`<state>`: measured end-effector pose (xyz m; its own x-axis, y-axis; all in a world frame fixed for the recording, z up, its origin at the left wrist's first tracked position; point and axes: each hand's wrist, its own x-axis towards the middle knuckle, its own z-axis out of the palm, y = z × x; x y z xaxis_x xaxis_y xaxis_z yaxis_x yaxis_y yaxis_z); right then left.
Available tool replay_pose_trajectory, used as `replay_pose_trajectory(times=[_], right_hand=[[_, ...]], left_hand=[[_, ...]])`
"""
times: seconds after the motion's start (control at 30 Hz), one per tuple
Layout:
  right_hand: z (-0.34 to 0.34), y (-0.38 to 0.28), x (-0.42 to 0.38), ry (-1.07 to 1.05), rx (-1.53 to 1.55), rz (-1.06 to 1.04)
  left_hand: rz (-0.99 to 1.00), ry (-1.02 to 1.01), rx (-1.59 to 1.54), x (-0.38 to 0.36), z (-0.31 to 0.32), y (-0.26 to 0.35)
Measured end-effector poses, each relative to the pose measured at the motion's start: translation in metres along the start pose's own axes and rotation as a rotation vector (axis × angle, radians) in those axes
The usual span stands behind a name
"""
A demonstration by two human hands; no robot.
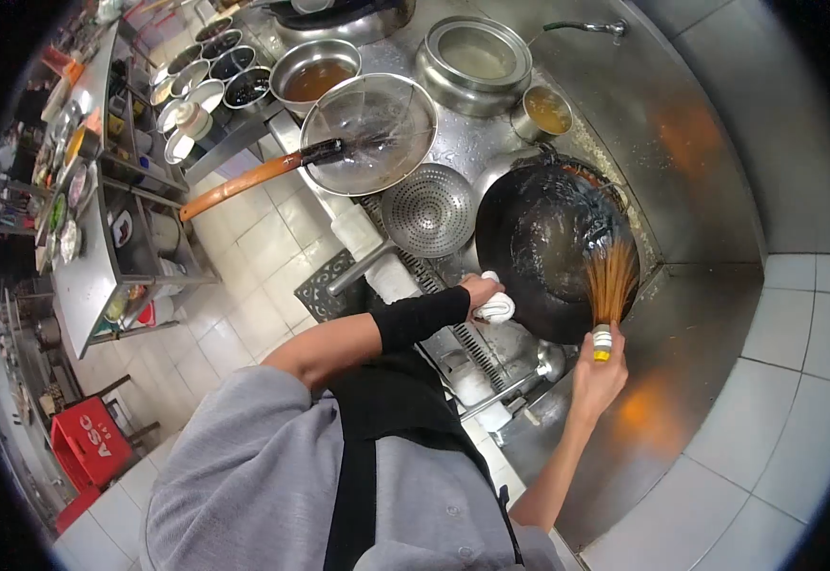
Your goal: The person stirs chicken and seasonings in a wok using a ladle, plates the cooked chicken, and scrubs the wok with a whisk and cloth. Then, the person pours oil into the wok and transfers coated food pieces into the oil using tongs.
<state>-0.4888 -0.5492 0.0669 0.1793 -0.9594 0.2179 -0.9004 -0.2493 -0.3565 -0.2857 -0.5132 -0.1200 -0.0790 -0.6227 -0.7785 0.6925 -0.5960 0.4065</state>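
A black wok point(539, 247) with wet, shiny patches inside lies in front of me on the stove. My left hand point(478, 291) is closed round a folded white cloth point(497, 306) at the wok's near left rim. In my right hand point(600, 373) is the bound handle of a bamboo brush point(611, 276), its bristles spread against the right part of the wok's inside. Left of the wok sits a perforated metal ladle point(427, 211). A wire strainer point(369, 133) with a wooden handle lies above it, the handle reaching out to the left.
Behind the wok stand a metal pot point(474, 65) and a small container of yellowish liquid point(547, 111). A bowl of brown liquid point(316, 78) is beyond the strainer, near several seasoning containers. A steel wall point(691, 181) rises right. A red crate point(91, 440) is far left.
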Motion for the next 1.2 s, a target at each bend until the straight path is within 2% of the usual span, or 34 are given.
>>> replay_pose_trajectory(times=[0.13, 0.17, 0.2, 0.27, 0.37, 0.47, 0.53, 0.63, 0.73, 0.87, 1.0, 1.1, 1.2], right_hand=[[0.002, -0.032, 0.019, -0.057, -0.107, -0.216], [-0.001, -0.045, 0.024, -0.123, -0.177, -0.165], [-0.005, -0.058, 0.030, -0.190, -0.225, -0.159], [-0.015, -0.086, 0.045, -0.332, -0.319, -0.148], [-0.027, -0.124, 0.067, -0.451, -0.469, -0.203], [-0.036, -0.165, 0.086, -0.486, -0.606, -0.330], [-0.038, -0.191, 0.100, -0.507, -0.712, -0.422], [-0.037, -0.222, 0.121, -0.498, -0.809, -0.625], [-0.033, -0.259, 0.135, -0.576, -0.943, -0.703], [-0.033, -0.284, 0.135, -0.621, -1.037, -0.714], [-0.046, -0.260, 0.126, -0.593, -0.969, -0.723], [-0.063, -0.232, 0.104, -0.587, -0.869, -0.576], [-0.068, -0.165, 0.102, -0.621, -0.671, -0.318]], left_hand=[[-0.004, 0.064, 0.087, -0.029, 0.000, 0.037], [-0.038, 0.007, -0.035, -0.029, -0.004, 0.044], [-0.078, -0.039, 0.003, -0.027, -0.007, 0.054], [-0.140, -0.402, -0.081, -0.016, -0.023, 0.068], [-0.019, -0.543, -0.027, -0.040, -0.033, 0.094], [-0.152, -0.708, -0.253, -0.034, -0.045, 0.100], [0.016, -0.843, -0.213, -0.027, -0.047, 0.095], [-0.242, -0.837, -0.426, -0.034, -0.042, 0.095], [-0.365, -1.092, -0.629, -0.020, -0.036, 0.080], [-0.602, -1.171, -0.737, -0.021, -0.029, 0.076], [-0.422, -1.211, -0.675, -0.011, -0.021, 0.057], [-0.299, -0.984, -0.440, -0.012, -0.017, 0.050], [-0.211, -0.712, -0.139, -0.010, -0.011, 0.047]])
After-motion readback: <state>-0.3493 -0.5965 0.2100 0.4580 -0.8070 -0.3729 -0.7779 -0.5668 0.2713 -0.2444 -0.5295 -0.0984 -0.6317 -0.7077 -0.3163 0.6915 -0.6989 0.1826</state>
